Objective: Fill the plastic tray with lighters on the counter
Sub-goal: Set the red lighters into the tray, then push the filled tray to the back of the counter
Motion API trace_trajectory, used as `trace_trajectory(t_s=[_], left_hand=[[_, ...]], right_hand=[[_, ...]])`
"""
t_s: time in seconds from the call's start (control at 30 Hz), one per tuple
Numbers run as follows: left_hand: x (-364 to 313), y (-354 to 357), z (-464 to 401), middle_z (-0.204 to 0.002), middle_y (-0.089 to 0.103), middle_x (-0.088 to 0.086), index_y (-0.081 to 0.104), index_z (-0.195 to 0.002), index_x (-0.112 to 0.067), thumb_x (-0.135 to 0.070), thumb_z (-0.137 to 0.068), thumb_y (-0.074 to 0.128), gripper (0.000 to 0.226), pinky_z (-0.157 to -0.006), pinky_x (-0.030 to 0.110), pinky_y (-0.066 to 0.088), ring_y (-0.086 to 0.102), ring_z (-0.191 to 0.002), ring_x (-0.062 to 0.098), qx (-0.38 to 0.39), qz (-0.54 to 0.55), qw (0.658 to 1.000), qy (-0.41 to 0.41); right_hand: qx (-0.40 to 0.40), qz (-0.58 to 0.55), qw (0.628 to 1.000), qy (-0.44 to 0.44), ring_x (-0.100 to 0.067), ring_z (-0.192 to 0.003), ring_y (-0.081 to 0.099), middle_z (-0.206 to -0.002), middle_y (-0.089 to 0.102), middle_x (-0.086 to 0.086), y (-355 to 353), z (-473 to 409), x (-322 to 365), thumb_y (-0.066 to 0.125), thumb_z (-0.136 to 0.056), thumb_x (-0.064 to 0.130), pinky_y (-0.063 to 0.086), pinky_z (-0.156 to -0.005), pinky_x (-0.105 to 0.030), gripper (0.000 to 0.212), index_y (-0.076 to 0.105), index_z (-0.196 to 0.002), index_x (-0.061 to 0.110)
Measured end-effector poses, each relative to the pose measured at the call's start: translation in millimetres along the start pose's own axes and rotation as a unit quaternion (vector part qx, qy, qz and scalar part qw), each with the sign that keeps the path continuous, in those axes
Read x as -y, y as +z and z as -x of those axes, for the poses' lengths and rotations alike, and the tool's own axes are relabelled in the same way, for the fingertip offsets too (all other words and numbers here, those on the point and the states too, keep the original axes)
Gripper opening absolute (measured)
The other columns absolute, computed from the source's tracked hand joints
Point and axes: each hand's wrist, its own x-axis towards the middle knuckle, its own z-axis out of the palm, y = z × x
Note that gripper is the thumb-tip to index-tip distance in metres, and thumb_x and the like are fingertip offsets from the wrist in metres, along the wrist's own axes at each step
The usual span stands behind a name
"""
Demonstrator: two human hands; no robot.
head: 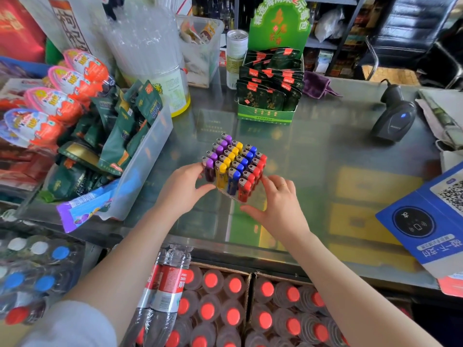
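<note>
A clear plastic tray (pixel 234 196) stands on the glass counter (pixel 313 171), packed with upright lighters in rows of purple (pixel 217 149), yellow (pixel 226 161), blue (pixel 240 167) and red (pixel 253 175). My left hand (pixel 184 189) holds the tray's left side, fingers by the front purple lighter and thumb at the near edge. My right hand (pixel 276 201) holds the right side, fingertips touching the front red lighters and thumb stretched along the near corner. The tray's near corner looks slightly raised.
A clear bin of green snack packs (pixel 130 156) stands at the left, with egg-shaped sweets beyond. A green display box of tea packets (pixel 269 96) sits behind the tray. A barcode scanner (pixel 394 116) and blue payment sign (pixel 426 219) lie right. Bottle crates sit below the counter.
</note>
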Motion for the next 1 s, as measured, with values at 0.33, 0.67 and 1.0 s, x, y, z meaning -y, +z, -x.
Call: trace_trajectory(t_s=[0.33,0.67,1.0], left_hand=[[10.9,-5.7,-14.6,-0.096,0.059,-0.001,0.055,-0.114,-0.014,-0.012,-0.087,0.054,0.028,-0.074,0.021,0.037,0.054,-0.086,0.012,-0.045,0.115,0.984,-0.129],[22.1,3.4,-74.8,-0.114,0.061,-0.005,0.055,-0.116,-0.021,-0.015,-0.085,0.052,0.032,-0.077,0.019,0.038,0.054,-0.106,0.01,-0.116,0.25,0.941,-0.195],[38.4,-5.3,-101.5,-0.133,0.051,0.002,0.039,-0.136,-0.012,-0.003,-0.088,0.041,0.048,-0.051,-0.002,0.036,0.051,-0.097,0.001,-0.122,0.26,0.934,-0.212]], right_hand=[[0.013,-0.096,0.994,0.04,-0.035,-0.121,0.043,-0.135,0.039,-0.019,14.7,-73.6,27.5,0.07,-0.077,0.025,0.037,-0.104,-0.037,0.051,0.055,-0.122,0.006],[-0.041,-0.106,0.991,0.066,-0.033,-0.111,0.043,-0.124,0.049,-0.015,33.4,-132.0,46.6,0.064,-0.083,0.021,0.036,-0.094,-0.035,0.037,0.055,-0.114,0.004],[-0.059,-0.066,0.996,0.023,-0.033,-0.102,0.047,-0.119,0.06,-0.011,44.7,-167.5,54.7,0.061,-0.085,0.021,0.037,-0.083,-0.035,0.027,0.058,-0.108,0.006]])
